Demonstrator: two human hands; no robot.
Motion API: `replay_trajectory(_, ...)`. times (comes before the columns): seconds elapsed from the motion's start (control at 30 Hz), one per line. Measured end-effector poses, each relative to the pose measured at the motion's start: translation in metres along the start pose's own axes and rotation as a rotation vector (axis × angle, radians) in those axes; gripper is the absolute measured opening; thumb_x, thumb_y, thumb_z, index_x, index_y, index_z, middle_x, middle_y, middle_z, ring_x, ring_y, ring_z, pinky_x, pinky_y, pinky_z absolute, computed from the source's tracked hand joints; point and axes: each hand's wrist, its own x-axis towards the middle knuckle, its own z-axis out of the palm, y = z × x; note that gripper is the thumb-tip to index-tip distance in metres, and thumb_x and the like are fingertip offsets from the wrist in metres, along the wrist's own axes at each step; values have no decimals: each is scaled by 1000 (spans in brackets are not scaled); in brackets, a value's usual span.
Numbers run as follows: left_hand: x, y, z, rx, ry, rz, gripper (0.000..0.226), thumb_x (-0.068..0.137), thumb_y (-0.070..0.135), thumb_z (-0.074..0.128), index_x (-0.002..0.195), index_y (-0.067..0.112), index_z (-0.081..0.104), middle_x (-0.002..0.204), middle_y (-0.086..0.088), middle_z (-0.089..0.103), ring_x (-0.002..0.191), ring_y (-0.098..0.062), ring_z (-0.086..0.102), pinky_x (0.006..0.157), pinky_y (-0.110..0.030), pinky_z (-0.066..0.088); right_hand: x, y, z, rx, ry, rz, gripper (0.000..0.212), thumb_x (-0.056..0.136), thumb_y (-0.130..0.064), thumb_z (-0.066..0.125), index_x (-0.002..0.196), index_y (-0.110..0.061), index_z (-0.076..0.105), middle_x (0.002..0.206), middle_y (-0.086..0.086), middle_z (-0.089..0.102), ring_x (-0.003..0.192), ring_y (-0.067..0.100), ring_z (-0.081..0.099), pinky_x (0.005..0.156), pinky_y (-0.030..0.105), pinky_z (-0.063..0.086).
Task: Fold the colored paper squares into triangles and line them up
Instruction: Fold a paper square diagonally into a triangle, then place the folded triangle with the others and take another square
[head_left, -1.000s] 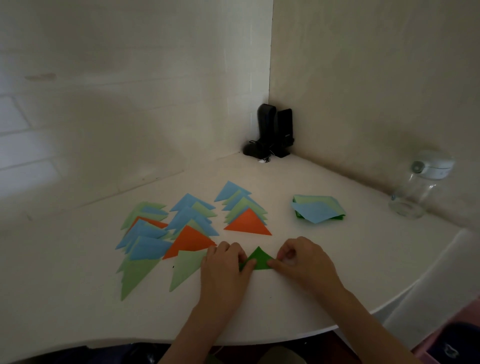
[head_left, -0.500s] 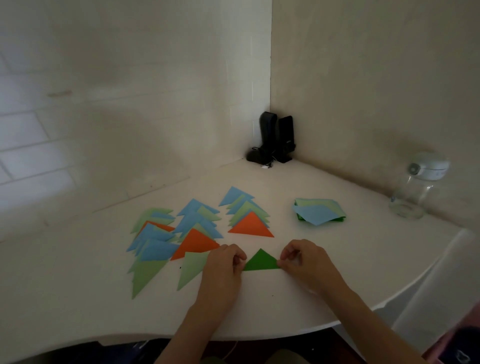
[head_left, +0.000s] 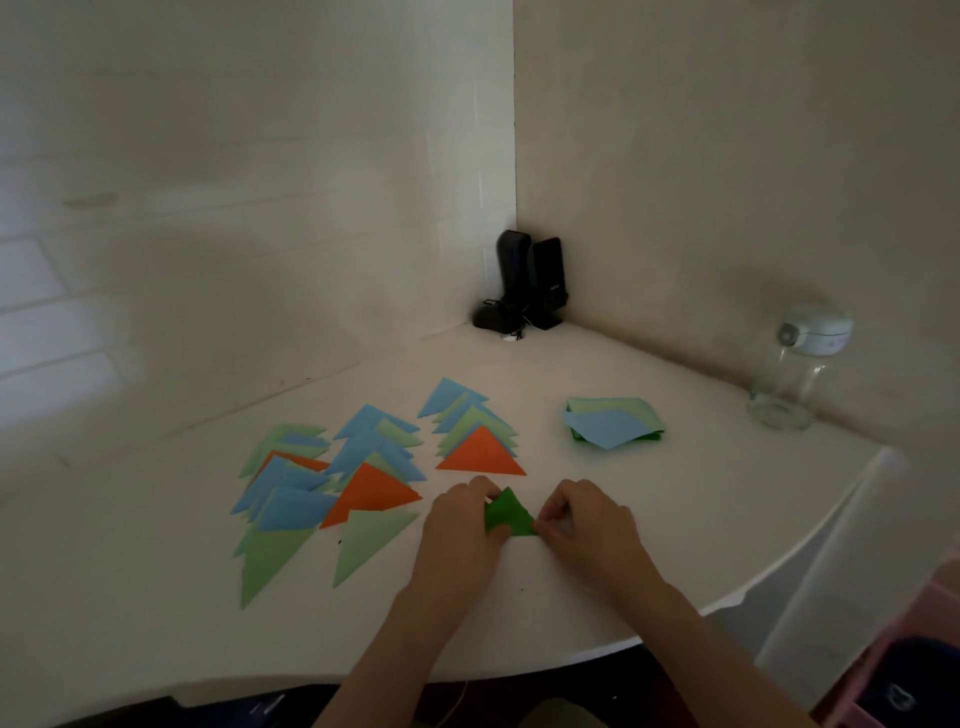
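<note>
**Dark green triangle between both hands**

I am pinching the dark green triangle (head_left: 508, 515) on the surface (head_left: 675, 499), my left hand (head_left: 460, 525) at its left corner, my right hand (head_left: 584, 525) seemingly clamping its right corner, near the folded triangles (head_left: 374, 467).

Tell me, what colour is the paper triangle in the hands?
Dark green triangle, seen best in the head view.

A home corner: white desk (head_left: 675, 519), painted walls, black speakers (head_left: 530, 283).
</note>
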Motion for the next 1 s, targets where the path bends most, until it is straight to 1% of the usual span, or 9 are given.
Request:
replay_trajectory(0.1,3,-7,0,1,50,90,20,84,18,63,104,18,61,98,1,62,92,-18,54,74,-24,37,3,5,-3,53,20,-79,17,82,-35,66,79,-34,49,86,-10,50,81,9,53,77,27,40)
replay_trajectory(0.2,14,-15,-8,12,167,100,20,85,18,65,106,16,64,96,1,64,90,-19,56,75,-27,41,10,20,-14,116,244,-97,17,76,-30,74,81,-28,59,85,-8,56,64,0,48,65,22,41)
replay_trajectory(0.3,29,-24,-16,5,206,62,27,84,19,67,111,15,62,97,0,65,92,-20,58,78,-32,45,24,41,-28,40,434,-27,27,71,-28,79,91,-25,62,93,-7,52,66,0,46,65,24,39)
replay_trajectory(0.43,46,-31,-13,25,188,21,25,82,21,69,106,19,60,89,6,58,90,-19,57,79,-35,46,41,58,-35,-4,431,73,35,69,-34,80,100,-27,65,101,-5,48,83,15,58,72,32,50)
replay_trajectory(0.57,56,-33,-7,32,191,-12,29,81,23,70,108,19,60,96,1,63,94,-20,56,81,-33,44,50,60,-31,-6,430,95,24,75,-35,75,97,-29,70,99,-7,47,84,17,58,69,31,48)
replay_trajectory(0.7,60,-35,-4,94,195,-30,36,80,30,70,113,19,60,103,-1,64,99,-22,55,85,-35,44,54,58,-26,-35,513,55,13,82,-32,69,90,-22,74,90,-7,46,69,14,51,59,26,41)
replay_trajectory(0.8,59,-35,-5,107,227,-50,40,78,31,73,114,20,59,102,-3,60,98,-22,50,84,-36,43,51,56,-30,-60,559,28,13,82,-29,69,88,-18,74,91,-4,49,67,17,54,55,25,41)
replay_trajectory(0.9,52,-32,-8,99,315,-33,39,78,28,73,113,18,58,102,-4,57,98,-22,47,83,-36,42,37,47,-36,-62,638,-61,8,79,-24,73,83,-18,73,91,-4,51,67,17,56,51,26,43)
replay_trajectory(1.0,43,-26,-10,33,421,14,35,78,17,73,109,16,57,100,-4,55,92,-24,49,76,-35,43,16,32,-36,-16,668,-162,6,76,-23,76,79,-21,72,90,-5,51,68,14,55,52,29,47)
